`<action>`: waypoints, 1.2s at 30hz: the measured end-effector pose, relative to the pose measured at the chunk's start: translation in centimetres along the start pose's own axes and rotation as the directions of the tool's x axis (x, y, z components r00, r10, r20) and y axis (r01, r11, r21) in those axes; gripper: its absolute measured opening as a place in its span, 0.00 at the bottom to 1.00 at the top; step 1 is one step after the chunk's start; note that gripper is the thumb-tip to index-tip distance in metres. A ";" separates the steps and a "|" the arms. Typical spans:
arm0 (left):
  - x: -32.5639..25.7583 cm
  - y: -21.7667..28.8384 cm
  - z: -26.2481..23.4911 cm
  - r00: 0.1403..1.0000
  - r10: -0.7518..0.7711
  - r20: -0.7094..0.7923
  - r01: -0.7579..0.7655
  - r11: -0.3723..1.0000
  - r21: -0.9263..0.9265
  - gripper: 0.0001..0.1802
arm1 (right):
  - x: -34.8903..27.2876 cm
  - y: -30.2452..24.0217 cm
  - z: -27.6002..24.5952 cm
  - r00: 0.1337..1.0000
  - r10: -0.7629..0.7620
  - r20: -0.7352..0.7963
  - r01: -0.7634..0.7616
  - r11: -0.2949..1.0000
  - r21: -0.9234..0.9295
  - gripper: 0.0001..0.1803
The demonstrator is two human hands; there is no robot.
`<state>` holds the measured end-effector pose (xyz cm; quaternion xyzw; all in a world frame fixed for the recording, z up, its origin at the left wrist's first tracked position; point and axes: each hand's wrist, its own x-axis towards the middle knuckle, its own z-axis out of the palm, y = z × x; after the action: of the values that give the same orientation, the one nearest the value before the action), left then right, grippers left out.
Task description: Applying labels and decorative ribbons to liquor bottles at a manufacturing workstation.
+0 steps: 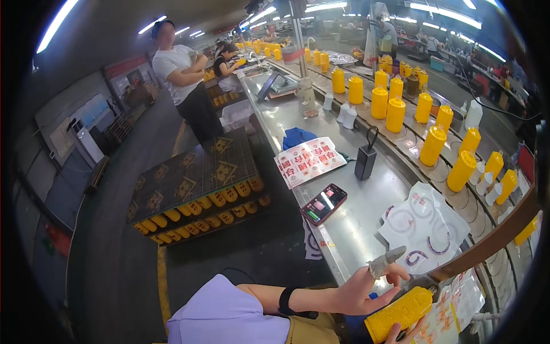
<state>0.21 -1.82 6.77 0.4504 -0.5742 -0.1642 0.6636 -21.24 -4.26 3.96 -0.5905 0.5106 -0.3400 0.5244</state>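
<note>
A yellow bottle with a raised pattern lies tilted at the lower right. My right hand wraps its fingers around the underside of it; most of that hand is cut off by the lower edge. Above the bottle's near side is my left hand, index finger stretched out in a grey finger cover, the other fingers loosely bent and apart. Nothing shows in its grasp. Beyond it on the metal bench lies a white decal sheet, with curved purple decals on it.
A phone, a black box with a loop strap, a red-printed sheet and a blue cloth lie along the bench. Yellow bottles line the conveyor. Left are stacked bottle trays and a standing person.
</note>
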 end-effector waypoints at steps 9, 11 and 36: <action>0.2 0.2 0.1 0.999 0.000 -0.044 -0.001 0.999 -0.040 0.36 | -0.2 -0.5 0.0 1.000 0.000 0.000 0.000 1.000 -0.003 0.47; 0.6 0.5 -0.3 0.998 0.010 -0.065 -0.014 0.998 -0.068 0.39 | -0.2 -0.4 -0.1 1.000 -0.005 0.004 0.005 1.000 0.003 0.47; 11.4 9.9 -7.1 0.678 0.565 -0.470 -0.534 0.818 0.211 0.57 | -0.2 -0.4 -0.6 0.998 0.039 -0.041 -0.039 0.999 -0.005 0.45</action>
<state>6.96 -1.91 21.99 0.3025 -0.4889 0.1849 0.7970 -21.78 -4.32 4.49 -0.5751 0.5335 -0.3401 0.5186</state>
